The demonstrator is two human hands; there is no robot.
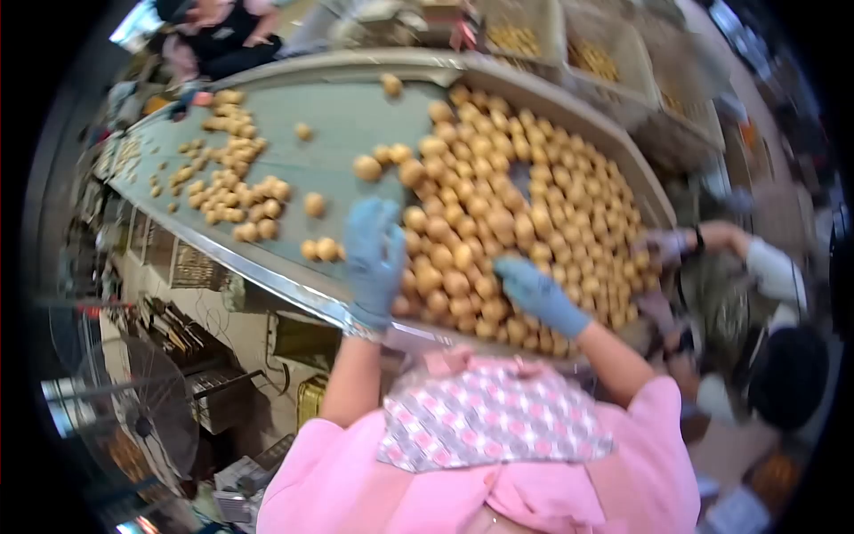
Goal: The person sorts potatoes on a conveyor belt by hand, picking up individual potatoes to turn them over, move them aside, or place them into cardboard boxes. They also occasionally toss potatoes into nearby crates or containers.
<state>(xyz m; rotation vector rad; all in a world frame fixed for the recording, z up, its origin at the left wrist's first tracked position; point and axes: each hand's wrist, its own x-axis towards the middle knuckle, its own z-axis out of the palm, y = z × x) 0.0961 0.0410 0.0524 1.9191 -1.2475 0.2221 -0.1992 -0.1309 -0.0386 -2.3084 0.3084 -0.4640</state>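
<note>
A dense pile of round, yellow-brown potatoes (463, 200) covers the right part of a green conveyor belt (329, 169). My left hand (374, 254), in a blue glove, is at the pile's left edge with its fingers stretched out; it is slightly blurred. Against the near side of the pile, my right hand (534, 289), also blue-gloved, lies over the potatoes with its fingers extended. Neither palm shows. A looser group of potatoes (236, 178) lies farther left on the belt, with a few single ones between.
A metal rim (294, 283) runs along the belt's near edge. Crates of potatoes (596, 62) stand behind the far wall. A co-worker's gloved hand (667, 245) reaches in from the right, and another person (227, 40) is at the far left. A large fan (142, 405) stands lower left.
</note>
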